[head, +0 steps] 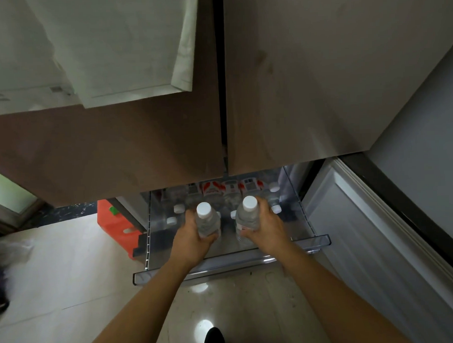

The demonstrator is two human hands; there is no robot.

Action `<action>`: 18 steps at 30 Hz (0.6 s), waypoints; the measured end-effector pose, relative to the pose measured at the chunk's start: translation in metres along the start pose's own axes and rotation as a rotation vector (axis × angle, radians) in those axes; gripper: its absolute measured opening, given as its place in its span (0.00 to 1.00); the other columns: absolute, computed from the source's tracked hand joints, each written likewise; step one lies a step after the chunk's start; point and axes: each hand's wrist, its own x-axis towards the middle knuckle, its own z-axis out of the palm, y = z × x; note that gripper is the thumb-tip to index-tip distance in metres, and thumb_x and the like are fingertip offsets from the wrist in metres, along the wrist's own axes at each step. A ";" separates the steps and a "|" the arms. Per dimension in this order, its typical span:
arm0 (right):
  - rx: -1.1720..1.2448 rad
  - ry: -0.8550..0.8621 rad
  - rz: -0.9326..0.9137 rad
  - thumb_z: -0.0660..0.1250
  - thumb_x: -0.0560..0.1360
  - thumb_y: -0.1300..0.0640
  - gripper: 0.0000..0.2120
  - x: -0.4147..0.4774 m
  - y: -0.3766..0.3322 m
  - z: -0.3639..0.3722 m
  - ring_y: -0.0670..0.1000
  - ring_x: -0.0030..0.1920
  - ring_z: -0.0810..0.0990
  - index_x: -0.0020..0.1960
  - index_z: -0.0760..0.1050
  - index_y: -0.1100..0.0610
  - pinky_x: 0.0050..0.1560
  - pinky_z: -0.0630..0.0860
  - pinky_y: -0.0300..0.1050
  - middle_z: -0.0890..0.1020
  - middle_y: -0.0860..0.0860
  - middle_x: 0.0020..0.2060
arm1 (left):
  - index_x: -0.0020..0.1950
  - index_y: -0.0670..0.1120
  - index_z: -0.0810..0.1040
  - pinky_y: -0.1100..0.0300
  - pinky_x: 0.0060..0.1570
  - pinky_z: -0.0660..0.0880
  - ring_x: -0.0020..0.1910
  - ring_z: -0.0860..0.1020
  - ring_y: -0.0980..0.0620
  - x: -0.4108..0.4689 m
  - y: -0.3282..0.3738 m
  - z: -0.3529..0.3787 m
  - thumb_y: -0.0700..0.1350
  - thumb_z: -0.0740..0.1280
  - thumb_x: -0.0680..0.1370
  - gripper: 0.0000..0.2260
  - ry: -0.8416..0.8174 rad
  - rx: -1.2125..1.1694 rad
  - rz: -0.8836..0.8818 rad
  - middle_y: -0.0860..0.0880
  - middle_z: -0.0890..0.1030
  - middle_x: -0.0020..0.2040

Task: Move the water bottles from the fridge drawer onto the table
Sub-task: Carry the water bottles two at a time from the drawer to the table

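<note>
Head view, looking steeply down. Nearest the camera, the toe of a dark shoe (213, 338) stands on a glossy pale floor (70, 279). The left forearm (153, 302) and the right forearm (327, 283), both bare, reach forward across the front rim of a clear plastic drawer (152, 275), which stands pulled out over the floor below the fridge.

Inside the front half of the drawer, the left grip (189, 236) is wrapped round the body of the left bottle (208, 220), with the thumb on the side facing the camera. The right grip (266, 226) is wrapped in the same way round the right bottle (246, 216). Both bottles are clear, upright and white-capped, and stand side by side a little apart. Whether their bases rest on the drawer bottom or hang just above it cannot be told.

Behind and beside the two grips, more white-capped bottles (179, 208) stand in the drawer. At its back edge is a row of red-labelled bottles (221, 189), partly hidden under the fridge front.

To the left of the drawer an orange crate (114, 224) sits on the floor. To the right, an open lower door (363, 230) shows its white inner lining.

Farthest, two closed brown upper doors (116, 149) fill the top of the view, with a dark vertical seam between them.
</note>
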 end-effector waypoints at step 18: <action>0.260 -0.276 -0.521 0.78 0.71 0.56 0.37 -0.037 -0.067 -0.028 0.40 0.64 0.69 0.68 0.61 0.33 0.61 0.68 0.36 0.70 0.31 0.60 | 0.65 0.61 0.65 0.69 0.58 0.72 0.63 0.75 0.59 -0.105 0.060 -0.061 0.39 0.78 0.70 0.32 0.356 -0.325 0.044 0.63 0.74 0.61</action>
